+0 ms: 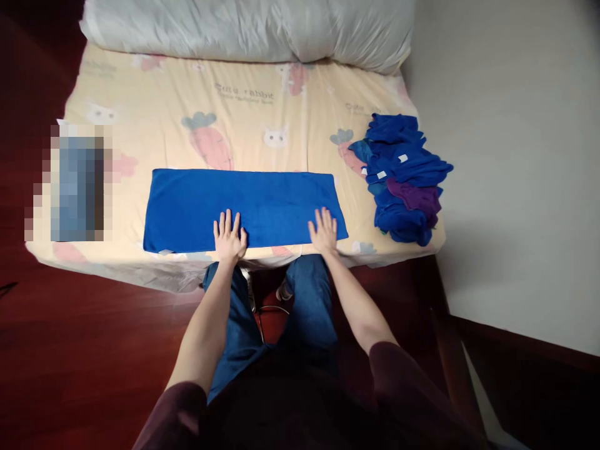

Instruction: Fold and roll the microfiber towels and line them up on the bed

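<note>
Head view, single frame. Blue towel (244,209) lies flat as a long rectangle across the near part of the bed (154,106), its near long edge just short of the mattress edge. Left hand (229,236) rests palm down on the towel's near edge, left of centre; right hand (323,231) rests palm down on the same edge toward the towel's right end. Fingers (228,222) of both hands are spread flat and extended, gripping nothing; fingertips point away from the person, over the cloth.

Hidden or unclear: a pixelated block (72,184) covers something on the bed's left side; contents cannot be told. Palms conceal the towel edge beneath them. Heap of blue and purple cloths (405,178) sits at the bed's right corner, well apart from the towel; count cannot be told.

Edges and room: bare sheet lies beyond the towel up to the white pillow (248,28) at the far end. Wall (515,156) runs close along the right; dark floor (84,331) lies left and near.
</note>
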Available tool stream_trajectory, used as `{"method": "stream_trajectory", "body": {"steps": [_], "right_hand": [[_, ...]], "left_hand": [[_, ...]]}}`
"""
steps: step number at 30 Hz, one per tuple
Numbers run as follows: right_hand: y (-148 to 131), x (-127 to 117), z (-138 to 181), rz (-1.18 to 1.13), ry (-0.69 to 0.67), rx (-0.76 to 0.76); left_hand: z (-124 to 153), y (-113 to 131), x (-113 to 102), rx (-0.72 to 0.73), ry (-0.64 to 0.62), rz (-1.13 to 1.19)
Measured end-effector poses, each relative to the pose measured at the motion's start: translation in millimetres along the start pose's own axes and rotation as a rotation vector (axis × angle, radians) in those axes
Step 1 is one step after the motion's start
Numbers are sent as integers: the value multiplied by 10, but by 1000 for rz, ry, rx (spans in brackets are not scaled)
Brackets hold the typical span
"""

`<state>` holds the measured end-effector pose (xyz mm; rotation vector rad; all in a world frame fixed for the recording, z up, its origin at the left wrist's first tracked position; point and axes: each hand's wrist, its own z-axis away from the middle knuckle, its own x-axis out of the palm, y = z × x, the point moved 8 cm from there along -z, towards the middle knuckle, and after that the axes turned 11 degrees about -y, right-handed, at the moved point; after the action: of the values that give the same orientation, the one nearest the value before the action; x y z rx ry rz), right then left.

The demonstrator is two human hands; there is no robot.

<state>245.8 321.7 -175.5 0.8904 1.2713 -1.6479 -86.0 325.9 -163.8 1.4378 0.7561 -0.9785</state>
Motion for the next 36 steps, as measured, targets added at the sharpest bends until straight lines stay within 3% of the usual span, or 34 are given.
{"method": "stream_trajectory", "body": {"steps": [3, 5, 7, 9, 12, 16, 19, 23, 31, 34, 36], "right_hand": [[601, -187, 89, -64, 37, 53], [747, -242, 134, -99, 50, 57], [722, -268, 168, -124, 75, 82], [525, -268, 198, -131, 111, 108], [-103, -168, 232, -79, 148, 66], [-1145, 217, 211, -56, 96, -105], [-1558, 524, 150, -69, 8, -158], [-1558, 684, 105, -10, 20, -118], [-1507, 712, 112, 40, 103, -113], [-1505, 726, 117, 29, 124, -118], [-1499, 737, 117, 35, 132, -121]], "left_hand": [[-5, 5, 14, -4, -6, -11], [-4, 7, 18, -11, -17, -1], [-1, 8, 22, -18, -34, 33], [3, 8, 26, -23, -48, 67], [11, 10, 21, -29, -41, 45], [17, 18, 31, -32, -37, -20], [14, 6, 58, -39, -60, -5], [8, -18, 85, -30, -47, 13], [3, -15, 77, 18, -47, -24], [28, -219, -46, 95, -113, -47], [78, -557, -241, 56, -100, -72]]}}
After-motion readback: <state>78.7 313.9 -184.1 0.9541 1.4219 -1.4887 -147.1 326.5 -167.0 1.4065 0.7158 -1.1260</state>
